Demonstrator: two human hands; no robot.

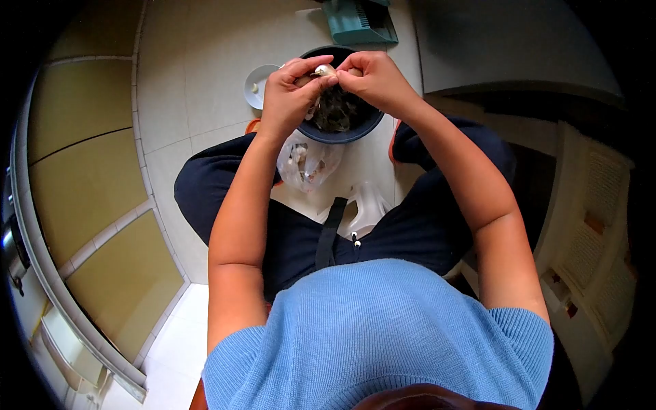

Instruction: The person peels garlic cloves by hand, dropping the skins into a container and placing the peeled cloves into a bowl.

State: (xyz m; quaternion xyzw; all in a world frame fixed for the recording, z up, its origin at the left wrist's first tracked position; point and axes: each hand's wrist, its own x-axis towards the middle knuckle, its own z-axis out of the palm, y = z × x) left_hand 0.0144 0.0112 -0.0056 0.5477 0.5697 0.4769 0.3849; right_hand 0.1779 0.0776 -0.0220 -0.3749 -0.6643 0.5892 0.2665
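Note:
A pale garlic clove (325, 70) is held between my two hands above a dark round bin. My left hand (292, 89) is closed around it, with thumb and forefinger at its sides. The fingertips of my right hand (372, 78) pinch its right end. Below them, the dark bin (369, 128) has a dark, shiny bag or scraps inside, partly hidden by my hands. Left of my left hand stands a white bowl (251, 96) with a small whitish piece (255, 87) in it. A clear plastic bag (309, 171) with pale and brownish bits lies in front of the bin.
A teal dustpan (359, 24) lies on the tiled floor (198, 75) beyond the bin. My legs (212, 184) are spread around the bag and a white plastic object (367, 208). Yellowish panels (89, 164) line the left side, and a dark grey surface (506, 48) is at the right.

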